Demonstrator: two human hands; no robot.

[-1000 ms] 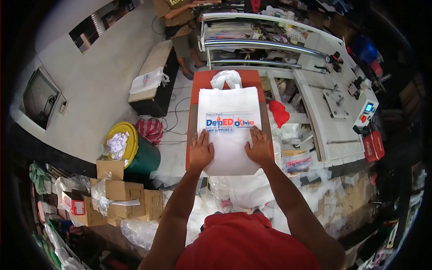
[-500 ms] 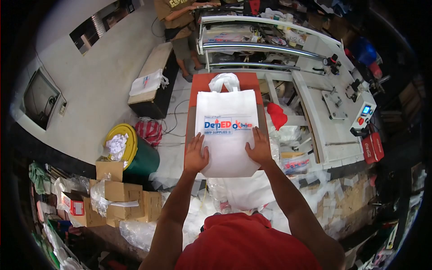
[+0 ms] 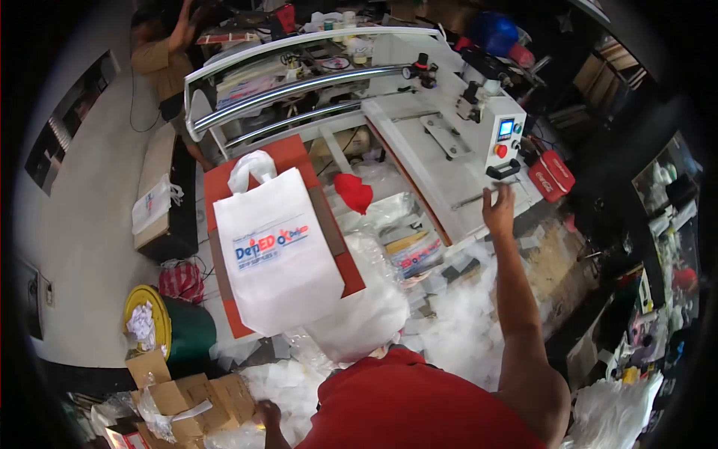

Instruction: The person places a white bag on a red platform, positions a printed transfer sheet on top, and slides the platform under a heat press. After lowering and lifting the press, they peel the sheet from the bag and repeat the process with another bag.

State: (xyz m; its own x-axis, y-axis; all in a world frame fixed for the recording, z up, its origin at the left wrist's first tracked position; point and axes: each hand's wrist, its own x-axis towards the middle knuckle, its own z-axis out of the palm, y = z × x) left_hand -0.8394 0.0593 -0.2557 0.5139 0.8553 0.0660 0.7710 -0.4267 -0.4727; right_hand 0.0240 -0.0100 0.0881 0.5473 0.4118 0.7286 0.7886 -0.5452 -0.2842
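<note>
A white printed bag (image 3: 280, 277) lies flat on a red-orange board (image 3: 221, 183), its handles toward the far side. My right hand (image 3: 499, 209) is raised at the near edge of the white machine (image 3: 419, 142), just below the black handle (image 3: 503, 169) of its control box (image 3: 502, 135). Some of its fingers are apart, and nothing shows in it. My left hand (image 3: 267, 413) hangs low beside the cardboard boxes, away from the bag; its fingers are too small and dark to make out.
A red cloth (image 3: 353, 192) lies right of the board. Cardboard boxes (image 3: 191, 404) and a green bin with a yellow rim (image 3: 187, 329) stand at the lower left. Another person (image 3: 161, 67) stands at the far left behind the machine, near a bench holding a white bag (image 3: 152, 203).
Both my hands have left the bag: the right has moved to the machine's control box, the left down to the lower left. The view has turned right. The other person has an arm raised.
</note>
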